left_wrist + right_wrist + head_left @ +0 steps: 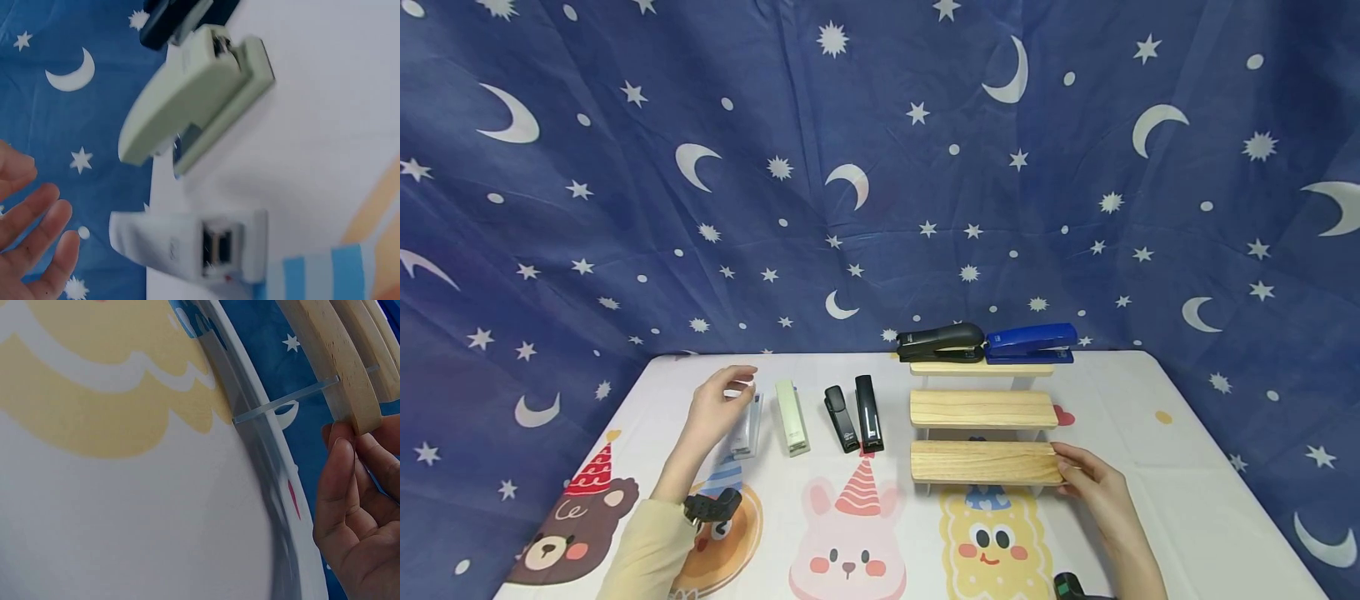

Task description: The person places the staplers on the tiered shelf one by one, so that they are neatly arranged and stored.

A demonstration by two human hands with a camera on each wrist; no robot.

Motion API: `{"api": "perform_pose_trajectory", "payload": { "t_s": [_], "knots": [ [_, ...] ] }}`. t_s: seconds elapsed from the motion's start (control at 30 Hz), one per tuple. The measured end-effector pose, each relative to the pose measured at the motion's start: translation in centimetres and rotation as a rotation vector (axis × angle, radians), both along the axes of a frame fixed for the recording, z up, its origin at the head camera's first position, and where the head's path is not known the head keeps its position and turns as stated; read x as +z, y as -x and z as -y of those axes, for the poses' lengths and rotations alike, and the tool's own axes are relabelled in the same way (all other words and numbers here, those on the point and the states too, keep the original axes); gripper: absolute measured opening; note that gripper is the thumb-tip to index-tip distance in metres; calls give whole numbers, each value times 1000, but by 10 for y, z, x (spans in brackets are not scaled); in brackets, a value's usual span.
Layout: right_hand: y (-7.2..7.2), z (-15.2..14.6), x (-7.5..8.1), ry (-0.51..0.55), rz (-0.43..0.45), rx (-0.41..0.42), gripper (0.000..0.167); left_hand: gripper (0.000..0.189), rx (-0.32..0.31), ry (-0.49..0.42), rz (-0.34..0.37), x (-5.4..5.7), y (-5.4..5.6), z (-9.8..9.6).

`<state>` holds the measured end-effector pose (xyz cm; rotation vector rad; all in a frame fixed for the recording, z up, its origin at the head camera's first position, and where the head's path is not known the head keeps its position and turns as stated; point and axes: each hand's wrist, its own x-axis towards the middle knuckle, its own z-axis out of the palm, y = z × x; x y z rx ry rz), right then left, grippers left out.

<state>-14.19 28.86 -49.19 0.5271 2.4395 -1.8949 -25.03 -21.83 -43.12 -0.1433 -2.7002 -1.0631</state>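
Note:
My left hand (718, 408) hovers at the back of a white stapler (747, 431), fingers loosely bent and holding nothing. In the left wrist view the fingers (57, 215) are clear of the white stapler (165, 244), with a pale green stapler (181, 94) above it. My right hand (1101, 497) pinches the right end of the lowest board of a three-tier wooden display rack (985, 463). The right wrist view has thumb and fingers (337, 481) on that board's end (369, 412). A black stapler (942, 342) and a blue stapler (1030, 340) lie end to end on the top tier.
Between the green stapler and the rack stand a small black stapler (841, 419) and a longer black stapler (869, 414). A cartoon-printed white cloth (1210, 500) covers the table. Behind it hangs a blue curtain (880, 167) with moons and stars.

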Motion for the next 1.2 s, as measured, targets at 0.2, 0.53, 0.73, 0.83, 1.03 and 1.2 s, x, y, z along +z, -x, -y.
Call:
{"api": "perform_pose_trajectory", "payload": {
  "t_s": [0.2, 0.53, 0.73, 0.83, 1.03, 1.2],
  "knots": [
    [0, 0, 1, 10, 0, 0, 46, 37, 34, 22, 17, -9, -4, 11],
    [-1, 0, 0, 2, 18, -6, 46, 49, 61, 20, 93, -26, -7, 19],
    [-2, 0, -1, 14, 4, -4, 46, 54, 94, -1, 166, -36, -10, 18],
    [-2, 0, 0, 17, -4, -5, 46, 57, 105, 10, 182, -40, -11, 16],
    [-2, 1, 1, 12, -11, -3, 46, 59, 117, 36, 162, -49, -10, 16],
    [0, 1, 1, 6, -9, -1, 45, 61, 113, 19, 149, -52, -9, 16]
  ]
}}
